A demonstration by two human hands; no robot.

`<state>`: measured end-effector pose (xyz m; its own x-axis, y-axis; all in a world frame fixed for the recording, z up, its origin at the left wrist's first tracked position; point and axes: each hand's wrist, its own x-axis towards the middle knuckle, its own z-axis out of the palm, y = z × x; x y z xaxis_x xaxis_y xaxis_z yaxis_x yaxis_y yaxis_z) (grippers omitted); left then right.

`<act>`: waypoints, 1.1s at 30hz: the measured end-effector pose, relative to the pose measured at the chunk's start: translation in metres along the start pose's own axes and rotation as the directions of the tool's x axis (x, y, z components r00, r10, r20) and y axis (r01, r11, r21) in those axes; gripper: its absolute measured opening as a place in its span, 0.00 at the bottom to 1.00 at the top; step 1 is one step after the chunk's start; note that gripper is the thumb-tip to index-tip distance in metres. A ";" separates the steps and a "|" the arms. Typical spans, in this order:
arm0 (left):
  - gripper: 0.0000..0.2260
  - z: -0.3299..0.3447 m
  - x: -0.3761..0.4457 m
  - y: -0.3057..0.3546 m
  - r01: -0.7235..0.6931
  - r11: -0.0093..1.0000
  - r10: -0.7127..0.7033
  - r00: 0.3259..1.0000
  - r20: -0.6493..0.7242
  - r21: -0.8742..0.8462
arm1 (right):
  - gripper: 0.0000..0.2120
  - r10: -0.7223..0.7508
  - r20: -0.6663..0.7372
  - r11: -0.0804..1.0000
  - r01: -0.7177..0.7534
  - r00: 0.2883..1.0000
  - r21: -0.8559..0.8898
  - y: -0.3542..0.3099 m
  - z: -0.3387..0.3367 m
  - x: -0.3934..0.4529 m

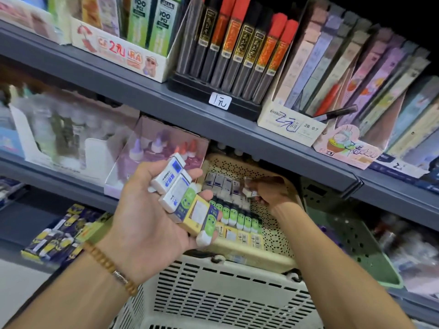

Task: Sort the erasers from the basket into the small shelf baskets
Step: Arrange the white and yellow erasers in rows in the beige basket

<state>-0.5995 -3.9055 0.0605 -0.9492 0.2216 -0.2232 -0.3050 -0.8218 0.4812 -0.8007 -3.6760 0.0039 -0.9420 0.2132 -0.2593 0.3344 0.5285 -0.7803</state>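
Head view of a shop shelf unit, seen from below and at a tilt. L hand [142,207], palm up, sits centre frame with a bead bracelet [107,264] on the wrist. Its fingers curl loosely under a fan of erasers [187,203]: two white w/ blue print nearest the thumb, one yellow box, two w/ a green cartoon face toward the little finger. So the L grip is cupped round that stack.

R hand [268,191] reaches into a cream shelf basket [280,236] on the middle shelf, just under the front edge of the shelf above. R grip: fingertips pinch a small white eraser [249,192] over the basket's back row. Inside the basket erasers stand in rows: purple-white at the back, green-faced in the middle, yellow boxes w/ barcodes at the front edge.

A green basket [351,236] sits just R of the cream one, touching or nearly so. Below both hands, at the bottom edge, is a large white slotted basket [213,293]; its contents are not visible.

Upper shelf [142,91] carries lead-refill tubes [237,48] w/ red caps, and boxed packs either side. Far L side of the middle shelf is blurred.
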 end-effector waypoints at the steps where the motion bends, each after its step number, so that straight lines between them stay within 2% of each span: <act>1: 0.19 0.000 0.000 -0.001 -0.002 1.000 0.002 1.000 -0.009 0.005 | 0.14 0.018 -0.005 1.000 -0.018 1.000 -0.007 0.002 -0.001 0.001; 5: 0.21 -0.001 -0.001 -0.001 0.003 1.000 -0.002 0.999 -0.042 0.020 | 0.07 -0.064 0.068 0.988 0.073 0.996 -0.139 0.006 -0.002 -0.005; 8: 0.21 0.000 -0.002 -0.001 0.005 1.000 -0.004 0.999 -0.048 0.023 | 0.10 -0.128 0.031 0.980 0.131 0.991 -0.147 0.008 -0.009 -0.010; 13: 0.22 0.002 -0.004 -0.001 0.004 1.000 -0.002 0.997 -0.078 0.018 | 0.13 -0.005 -0.158 0.967 0.045 0.987 0.253 0.010 -0.020 -0.019; 15: 0.24 0.003 -0.005 0.000 0.002 1.000 0.000 0.996 -0.090 0.017 | 0.14 0.035 -0.171 0.956 0.017 0.985 0.292 0.009 -0.019 -0.027; 17: 0.25 0.001 -0.005 0.002 0.002 1.000 -0.001 0.996 -0.088 0.010 | 0.13 0.074 -0.115 0.940 -0.030 0.991 0.340 0.007 -0.015 -0.034; 20: 0.23 -0.002 -0.005 0.003 0.005 1.000 -0.003 0.996 -0.086 0.022 | 0.03 0.090 0.024 0.853 -0.090 0.996 0.514 0.000 -0.008 -0.043; 22: 0.23 -0.003 -0.004 0.003 0.000 1.000 0.001 0.997 -0.082 0.023 | 0.05 0.061 0.079 0.808 -0.096 0.995 0.582 -0.005 -0.005 -0.046; 24: 0.22 -0.004 -0.003 0.004 -0.008 1.000 0.010 0.996 -0.085 0.021 | 0.09 -0.021 0.089 0.809 -0.035 0.996 0.586 -0.010 0.000 -0.047; 25: 0.22 -0.003 -0.003 0.004 -0.011 1.000 0.012 0.996 -0.085 0.018 | 0.11 -0.087 0.076 0.849 0.034 0.993 0.527 -0.014 0.003 -0.047; 26: 0.22 -0.003 -0.003 0.005 -0.011 1.000 0.013 0.996 -0.084 0.013 | 0.12 -0.163 0.050 0.909 0.130 0.985 0.395 -0.019 0.008 -0.047; 28: 0.21 -0.003 -0.002 0.005 -0.010 1.000 0.011 0.996 -0.084 0.007 | 0.09 -0.310 -0.013 0.951 0.310 0.951 0.013 -0.028 0.021 -0.049; 30: 0.21 -0.003 -0.001 0.005 -0.011 1.000 0.012 0.996 -0.090 0.006 | 0.05 -0.449 -0.034 0.855 0.418 0.893 -0.306 -0.034 0.035 -0.051; 31: 0.21 -0.003 -0.001 0.006 -0.012 1.000 0.012 0.995 -0.097 0.005 | 0.06 -0.487 -0.012 0.798 0.439 0.874 -0.413 -0.033 0.041 -0.051; 33: 0.21 -0.003 0.000 0.007 -0.013 1.000 0.012 0.994 -0.113 -0.009 | 0.12 -0.490 0.084 0.720 0.457 0.868 -0.522 -0.029 0.047 -0.055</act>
<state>-0.6014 -3.9122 0.0614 -0.9381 0.1507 -0.3117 -0.2915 -0.8296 0.4762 -0.7602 -3.7418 0.0140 -0.9837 -0.1428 0.1090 -0.1742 0.9071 -0.3831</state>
